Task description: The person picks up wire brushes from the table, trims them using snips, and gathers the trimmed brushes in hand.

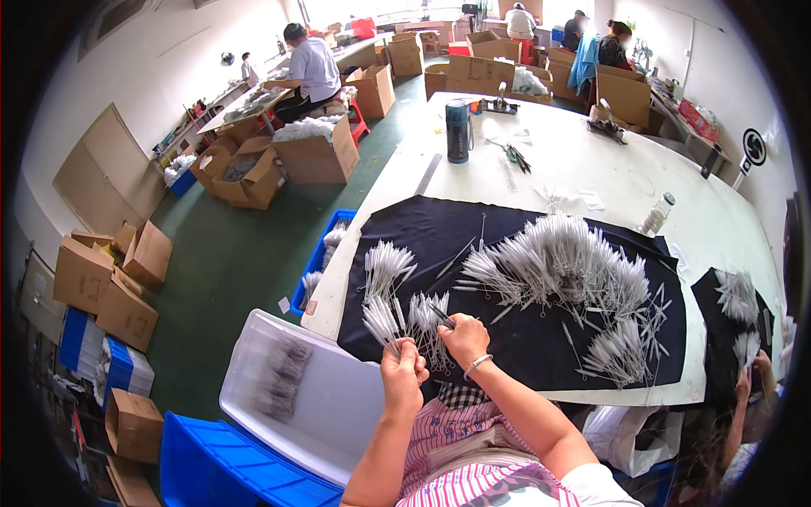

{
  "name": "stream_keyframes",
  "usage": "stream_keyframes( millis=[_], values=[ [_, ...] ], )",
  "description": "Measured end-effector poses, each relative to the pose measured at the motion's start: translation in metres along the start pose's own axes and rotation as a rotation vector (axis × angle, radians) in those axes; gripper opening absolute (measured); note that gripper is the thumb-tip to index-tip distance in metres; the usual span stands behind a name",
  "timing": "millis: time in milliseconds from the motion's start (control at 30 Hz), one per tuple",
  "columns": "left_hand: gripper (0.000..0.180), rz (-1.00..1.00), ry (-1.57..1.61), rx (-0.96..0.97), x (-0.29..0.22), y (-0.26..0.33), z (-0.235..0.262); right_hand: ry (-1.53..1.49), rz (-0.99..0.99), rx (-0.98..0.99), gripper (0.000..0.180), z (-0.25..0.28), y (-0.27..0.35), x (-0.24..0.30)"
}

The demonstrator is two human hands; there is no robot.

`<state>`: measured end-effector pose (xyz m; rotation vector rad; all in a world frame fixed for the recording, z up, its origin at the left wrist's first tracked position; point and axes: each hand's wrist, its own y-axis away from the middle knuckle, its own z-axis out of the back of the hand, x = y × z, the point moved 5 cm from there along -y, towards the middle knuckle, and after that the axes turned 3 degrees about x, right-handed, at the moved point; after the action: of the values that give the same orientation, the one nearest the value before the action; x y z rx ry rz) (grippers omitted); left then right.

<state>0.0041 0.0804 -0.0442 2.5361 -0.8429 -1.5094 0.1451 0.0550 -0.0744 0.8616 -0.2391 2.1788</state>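
Note:
My left hand (404, 372) is closed round a bundle of thin wire brushes (380, 323) with whitish bristles, fanned out above the fist. Close beside it, my right hand (466, 341) grips a slim dark tool (440, 315); its exact kind is hard to make out. Just beyond that tool, another brush cluster (427, 308) lies on the black cloth (511, 359). A further bunch (389, 264) rests farther out at the left. To the right spreads a large heap of the same brushes (562, 262), with a smaller heap (617, 353) nearer me, wire loops showing.
At my left a white plastic bin (241, 372) holds blurred brush bundles (285, 376), above a blue crate (211, 460). On the white table (557, 182) stand a dark flask (458, 131) and glass jar (659, 214). A co-worker's hands (752, 372) hold brushes at far right.

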Motion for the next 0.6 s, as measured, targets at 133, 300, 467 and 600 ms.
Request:
stream_keyframes(
  millis=[133, 300, 467, 600],
  values=[
    [0.010, 0.001, 0.024, 0.041, 0.004, -0.002, 0.002, -0.036, -0.064, 0.081, 0.023, 0.000, -0.009, -0.001],
    [0.015, -0.040, -0.113, 0.001, 0.002, -0.001, 0.002, -1.002, -0.200, 0.185, 0.008, 0.005, -0.014, -0.016],
    [0.016, -0.034, -0.170, 0.023, -0.005, 0.001, -0.012, -1.451, -0.236, 0.527, 0.005, 0.043, 0.013, 0.012],
    [0.012, 0.157, -0.053, 0.220, -0.006, 0.007, -0.039, -1.565, -0.204, 0.674, 0.008, 0.046, 0.020, 0.021]
  ],
)
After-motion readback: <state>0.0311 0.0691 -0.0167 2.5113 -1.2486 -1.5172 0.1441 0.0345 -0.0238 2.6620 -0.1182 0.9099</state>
